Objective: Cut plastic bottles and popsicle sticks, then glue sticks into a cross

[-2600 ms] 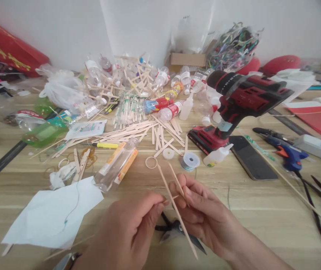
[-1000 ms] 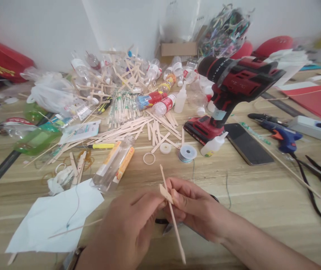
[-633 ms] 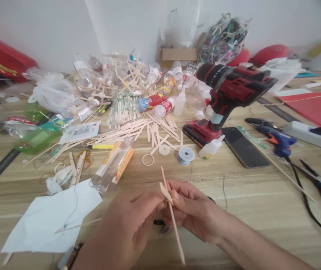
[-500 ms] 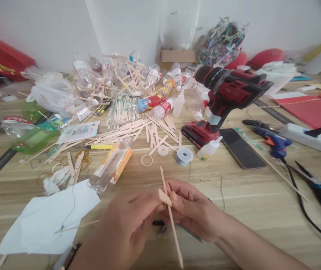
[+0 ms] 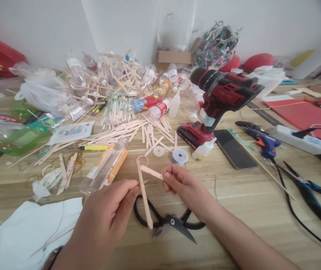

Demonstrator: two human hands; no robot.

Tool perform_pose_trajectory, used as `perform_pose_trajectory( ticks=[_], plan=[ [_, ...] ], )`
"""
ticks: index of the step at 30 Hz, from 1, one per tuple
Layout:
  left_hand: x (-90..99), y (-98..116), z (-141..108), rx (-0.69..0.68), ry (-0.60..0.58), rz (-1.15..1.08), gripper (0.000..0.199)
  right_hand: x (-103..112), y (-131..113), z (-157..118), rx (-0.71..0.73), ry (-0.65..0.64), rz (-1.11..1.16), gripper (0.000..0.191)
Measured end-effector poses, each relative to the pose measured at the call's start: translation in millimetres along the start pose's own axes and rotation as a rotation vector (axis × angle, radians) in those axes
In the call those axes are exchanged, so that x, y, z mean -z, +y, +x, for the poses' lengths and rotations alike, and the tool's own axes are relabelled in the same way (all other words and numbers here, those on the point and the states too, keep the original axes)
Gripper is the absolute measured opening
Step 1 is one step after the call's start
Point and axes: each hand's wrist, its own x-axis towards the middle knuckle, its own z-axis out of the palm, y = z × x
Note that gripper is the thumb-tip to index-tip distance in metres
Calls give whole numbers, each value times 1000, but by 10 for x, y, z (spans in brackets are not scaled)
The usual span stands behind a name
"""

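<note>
My left hand (image 5: 114,204) is closed in a pinch at a long, notched wooden craft stick (image 5: 144,197), which hangs nearly upright at its fingertips. A thin pointed tip pokes out just right of that stick; whether it belongs to a separate piece I cannot tell. Between thumb and fingers, my right hand (image 5: 179,185) grips a shorter wooden stick (image 5: 151,172), its free end pointing left towards the long one. Below both hands, black-handled scissors (image 5: 173,222) lie spread on the table, partly behind the long stick.
A red cordless drill (image 5: 222,93) stands behind my hands, near a wire spool (image 5: 179,156), a glue bottle (image 5: 204,150) and a phone (image 5: 235,149). Loose sticks (image 5: 115,133) and plastic bottles pile up at the back. Pliers (image 5: 312,191) and a glue gun (image 5: 264,144) lie right.
The two sticks, crossed and held together before, are now apart at one end, with the shorter one in my right hand. My hands have separated, uncovering the scissors. The view has shifted slightly.
</note>
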Motion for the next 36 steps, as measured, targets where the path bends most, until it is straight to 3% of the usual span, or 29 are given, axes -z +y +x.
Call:
perform_pose_trajectory(
  ticks=[4, 8, 12, 15, 18, 22, 29, 32, 34, 36],
  plan=[
    [-70, 0, -8, -15, -4, -30, 24, -46, 51, 4, 105, 109, -253, 10],
    [-63, 24, -1, 15, -26, -39, 26, 74, -90, -72, 224, 263, -378, 14],
    [10, 94, -31, 85, -29, -61, 28, 460, -153, -136, 308, 661, -528, 19],
    [60, 147, -85, 140, -7, -73, 28, 803, -48, -108, 208, 900, -561, 37],
    [98, 194, -121, 95, 11, -88, 25, 1019, 126, -25, 84, 841, -675, 53],
    [176, 298, -95, -80, 77, -82, 20, 1061, 296, 96, 17, 701, -720, 46],
    [276, 517, -62, -248, 157, 244, 19, 982, 259, 93, 112, 732, -714, 40],
    [229, 506, -156, -153, 158, 298, 23, 956, 225, 19, 179, 767, -650, 43],
    [188, 442, -242, 48, 15, 132, 25, 935, 218, -26, 235, 734, -576, 45],
    [155, 340, -330, 305, -208, -186, 27, 909, 217, -59, 281, 654, -490, 46]
  ],
)
